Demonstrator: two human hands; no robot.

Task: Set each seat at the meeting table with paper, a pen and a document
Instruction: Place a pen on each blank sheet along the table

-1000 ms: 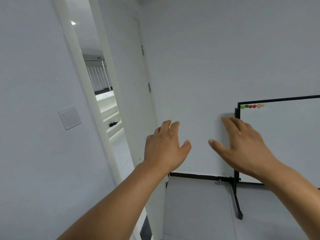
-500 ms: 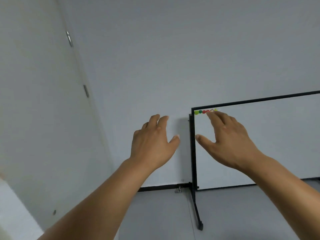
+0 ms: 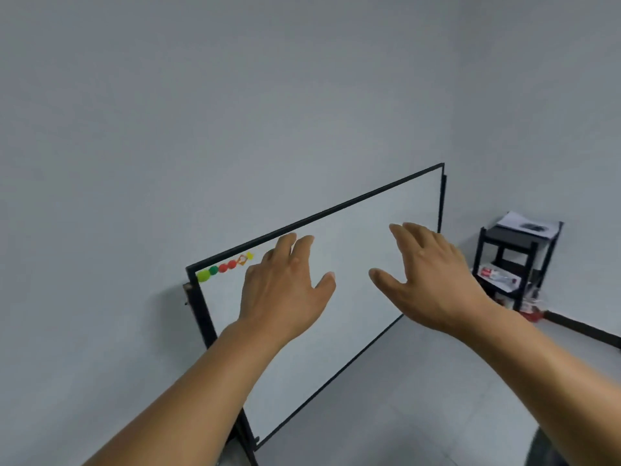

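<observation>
My left hand [image 3: 285,290] and my right hand [image 3: 433,280] are stretched out in front of me at chest height, palms down, fingers relaxed and spread, holding nothing. Both hover in the air in front of a whiteboard. On top of a black shelf unit at the far right lie white sheets of paper [image 3: 527,225] with a dark object on them. No meeting table, pen or seat is in view.
A black-framed whiteboard [image 3: 353,264] on a stand leans across the middle, with coloured magnets [image 3: 223,267] at its top left corner. The black shelf unit [image 3: 517,264] stands in the right corner, holding small boxes. Grey walls and a grey floor surround it.
The view has swung to the right: the doorway and door are gone, the whiteboard now fills the middle and the shelf unit has appeared. Both hands stay outstretched and open.
</observation>
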